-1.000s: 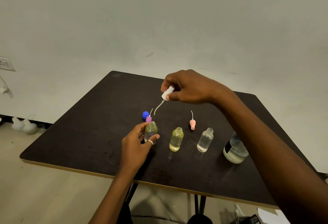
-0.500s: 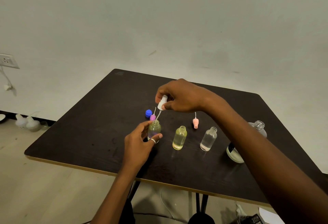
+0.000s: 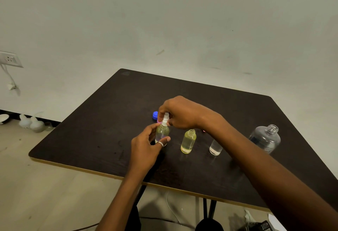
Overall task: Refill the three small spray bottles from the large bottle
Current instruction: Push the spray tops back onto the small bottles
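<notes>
White plastic, the spray head (image 3: 165,119) is pinched in the right hand's (image 3: 180,112) fingers and sits on the neck of the leftmost small bottle (image 3: 161,133). The left hand (image 3: 146,144) grips that bottle just left of the yellow middle bottle (image 3: 188,141). All three hold liquid (levels hard to compare), so pouring seems done. Left, I judge: tightening this head, then capping the yellow bottle and the clear bottle (image 3: 215,148) to its right. The large bottle (image 3: 265,138) stands open farther right on the table (image 3: 109,121).

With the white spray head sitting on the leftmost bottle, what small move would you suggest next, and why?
Probably twist the white spray head down with the right hand while the left hand steadies the leftmost bottle: it sits on the neck, tightness unclear.
</notes>
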